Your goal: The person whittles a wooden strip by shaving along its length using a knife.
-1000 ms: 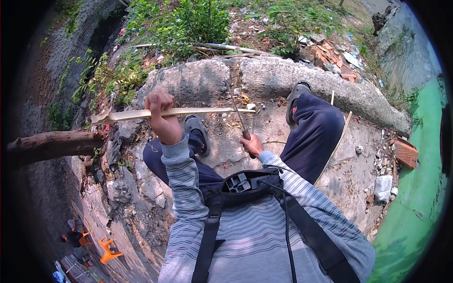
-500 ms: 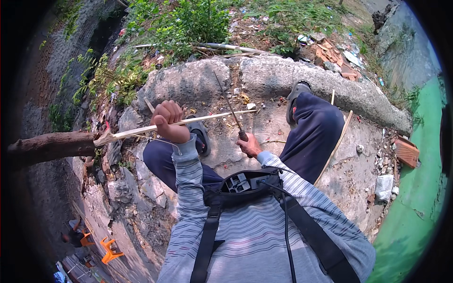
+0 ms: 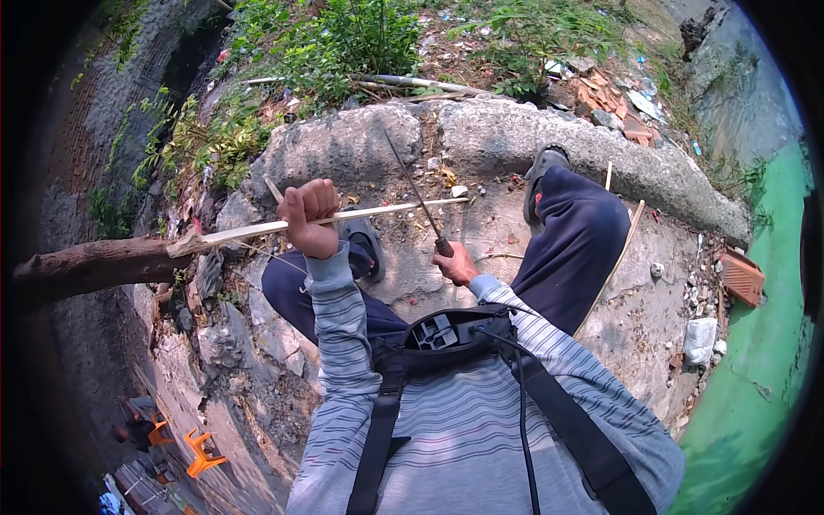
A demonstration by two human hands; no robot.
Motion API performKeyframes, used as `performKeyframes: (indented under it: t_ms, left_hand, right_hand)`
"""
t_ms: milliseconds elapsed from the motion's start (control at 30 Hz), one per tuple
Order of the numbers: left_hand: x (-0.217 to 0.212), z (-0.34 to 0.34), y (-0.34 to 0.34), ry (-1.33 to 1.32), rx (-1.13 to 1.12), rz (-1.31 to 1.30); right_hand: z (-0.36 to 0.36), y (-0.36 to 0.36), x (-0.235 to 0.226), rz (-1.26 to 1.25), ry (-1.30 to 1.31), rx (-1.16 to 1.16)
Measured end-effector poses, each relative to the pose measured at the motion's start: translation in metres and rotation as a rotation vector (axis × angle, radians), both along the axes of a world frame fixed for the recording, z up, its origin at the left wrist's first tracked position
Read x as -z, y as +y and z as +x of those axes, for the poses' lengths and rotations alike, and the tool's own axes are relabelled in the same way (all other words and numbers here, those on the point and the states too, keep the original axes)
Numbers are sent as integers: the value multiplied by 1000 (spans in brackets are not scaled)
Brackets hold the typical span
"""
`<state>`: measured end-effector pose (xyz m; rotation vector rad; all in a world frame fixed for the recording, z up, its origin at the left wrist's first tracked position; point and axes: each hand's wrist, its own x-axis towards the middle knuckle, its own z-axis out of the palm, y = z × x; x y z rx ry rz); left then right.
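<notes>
My left hand (image 3: 311,216) is closed in a fist around a long, pale, peeled wooden stick (image 3: 386,209). The stick's left end meets the tip of a thick brown tree branch (image 3: 94,262); its right end tapers off above the ground between my feet. Beside that fist a second short pale piece (image 3: 273,189) juts up, its lower part hidden. A thin peeled strip (image 3: 266,253) dangles below the stick. In my right hand (image 3: 457,265) is the dark handle of a long, narrow-bladed knife (image 3: 412,184). The blade points up and left and crosses the stick near its right end.
Beyond my shoes runs a rough concrete kerb (image 3: 515,133), with green bushes (image 3: 352,43) and litter behind it. Another thin stick (image 3: 614,262) lies by my right leg. An orange hollow brick (image 3: 741,276) and white lump (image 3: 699,339) sit to the right; orange stools (image 3: 203,453) stand lower left.
My left fist has turned slightly, its thumb now higher, and the stick has shifted a little left and up at its thick end. The knife tip has tilted slightly left.
</notes>
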<state>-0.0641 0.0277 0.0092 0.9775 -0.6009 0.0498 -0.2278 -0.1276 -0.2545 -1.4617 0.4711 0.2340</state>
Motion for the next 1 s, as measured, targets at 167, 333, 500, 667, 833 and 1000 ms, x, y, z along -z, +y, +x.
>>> performKeyframes:
  t_ms: [167,333,500,667,833,1000]
  left_hand:
    - [-3,2,-2,-52,75,46]
    - [5,3,6,-19,96,-26]
    - [2,-1,-1,-27,89,-44]
    - [3,3,-6,-14,82,-37]
    - [7,3,3,-10,88,-42]
    - [7,3,-1,4,74,-47]
  right_hand:
    - [1,-3,17,-99,-50,-8]
    - [-1,-1,1,-55,52,-12]
    - [0,0,-1,-142,-13,-9]
    - [-1,-3,25,-165,-5,-2]
    - [-2,-6,2,-43,176,43]
    - [-2,-1,1,-92,60,35]
